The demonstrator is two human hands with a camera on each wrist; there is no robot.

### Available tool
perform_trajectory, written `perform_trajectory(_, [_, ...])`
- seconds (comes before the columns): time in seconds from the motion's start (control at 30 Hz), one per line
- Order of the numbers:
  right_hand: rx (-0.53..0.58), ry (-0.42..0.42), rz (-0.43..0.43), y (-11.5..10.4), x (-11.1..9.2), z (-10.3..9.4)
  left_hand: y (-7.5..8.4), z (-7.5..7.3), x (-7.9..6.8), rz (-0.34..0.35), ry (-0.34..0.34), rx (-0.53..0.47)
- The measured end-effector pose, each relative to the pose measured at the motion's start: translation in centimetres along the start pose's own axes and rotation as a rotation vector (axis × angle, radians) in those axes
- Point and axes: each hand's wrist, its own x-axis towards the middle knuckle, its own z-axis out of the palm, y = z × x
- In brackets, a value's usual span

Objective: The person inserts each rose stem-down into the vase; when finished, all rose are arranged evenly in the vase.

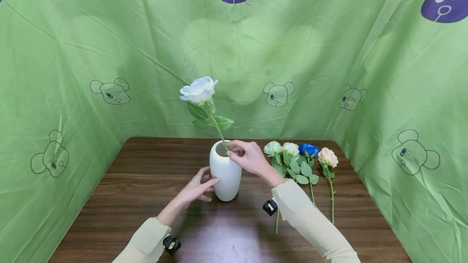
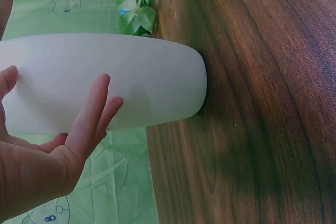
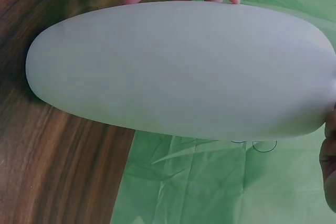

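A white vase (image 1: 227,180) stands upright on the wooden table. My left hand (image 1: 197,186) holds its left side, thumb on the front and fingers spread around behind. The left wrist view shows those fingertips (image 2: 103,80) against the smooth wall of the vase. At the rim, my right hand (image 1: 250,158) pinches the green stem of a white rose (image 1: 199,91) between thumb and fingers. The bloom rises above the vase and leans left, with leaves (image 1: 224,122) below it. The stem's lower end is hidden inside the vase mouth. In the right wrist view the vase (image 3: 178,72) fills the middle.
Right of the vase lie several more roses: a pale greenish one (image 1: 272,148), a white one (image 1: 290,149), a blue one (image 1: 308,150) and a pink one (image 1: 328,156), stems toward the front. A green printed curtain (image 1: 237,52) surrounds the table (image 1: 146,173) at the back and sides.
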Motion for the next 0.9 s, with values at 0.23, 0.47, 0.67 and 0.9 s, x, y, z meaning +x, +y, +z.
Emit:
perform_trajectory(0.23, [0.050,0.003,0.031,0.3,-0.3,0.0,-0.1,0.0,0.1,0.007,-0.009,0.001])
perform_trajectory(0.47, [0.170,0.128,0.093,-0.4,-0.7,-1.0,-0.1,0.1,0.1,0.008,-0.001,-0.008])
perform_trajectory(0.67, [0.273,0.226,0.216,-0.9,-2.0,-2.8,1.4,0.4,-0.9,0.017,-0.004,-0.004])
perform_trajectory(0.9, [0.330,0.329,0.369,2.1,-4.4,-3.2,2.0,0.5,-1.3,0.010,-0.011,-0.005])
